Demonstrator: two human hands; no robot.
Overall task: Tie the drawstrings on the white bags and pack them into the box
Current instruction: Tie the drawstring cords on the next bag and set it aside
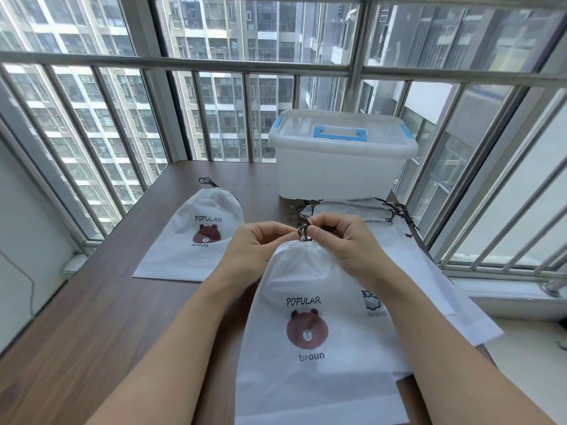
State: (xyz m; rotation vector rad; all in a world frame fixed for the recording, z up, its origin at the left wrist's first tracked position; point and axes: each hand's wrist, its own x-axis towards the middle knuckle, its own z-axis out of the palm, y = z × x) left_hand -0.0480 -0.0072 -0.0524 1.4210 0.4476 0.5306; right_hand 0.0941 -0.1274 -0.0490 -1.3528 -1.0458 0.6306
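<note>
Both hands, left hand [257,243] and right hand [340,240], pinch the dark drawstring [303,233] of the near white bag [310,332] on the tabletop [92,317]. One tied bag [196,240] lies far left; untied bags [399,240] remain right; the box [340,167] stays lidded.

I saw a table [129,302] of dark wood-grain finish, faintly sheened. The white bags [319,302] looked matt – a soft, slightly translucent cloth-like fabric – with thin dark cord drawstrings [303,233]. The box [340,167] was cloudy translucent plastic, smooth, with glossy blue plastic handle and clips. The window bars [184,61] looked like brushed metal.
</note>
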